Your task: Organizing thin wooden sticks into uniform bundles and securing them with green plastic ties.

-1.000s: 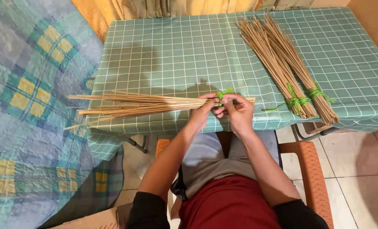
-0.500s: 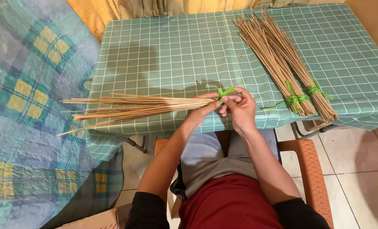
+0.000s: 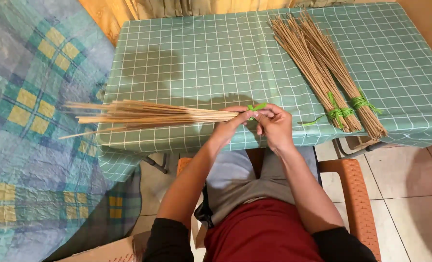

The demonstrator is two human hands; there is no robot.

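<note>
A bundle of thin tan sticks (image 3: 143, 115) lies level over the table's front edge, fanning out to the left. My left hand (image 3: 228, 124) grips its gathered end. Pressed against it, my right hand (image 3: 274, 125) pinches a green string (image 3: 256, 107) that wraps that same end, a short tail sticking up above my fingers. Two finished stick bundles (image 3: 322, 68) tied with green string (image 3: 344, 109) rest on the right of the green checked tablecloth (image 3: 201, 63).
I sit on an orange plastic chair (image 3: 356, 189) at the table. A blue and yellow plaid cloth (image 3: 27, 121) covers something on the left. White floor tiles (image 3: 415, 194) show at right; a cardboard box edge (image 3: 104, 252) is at bottom left.
The loose bundle has shifted slightly left and lower while my hands keep working the green string at its end. The tied bundles have not moved.
</note>
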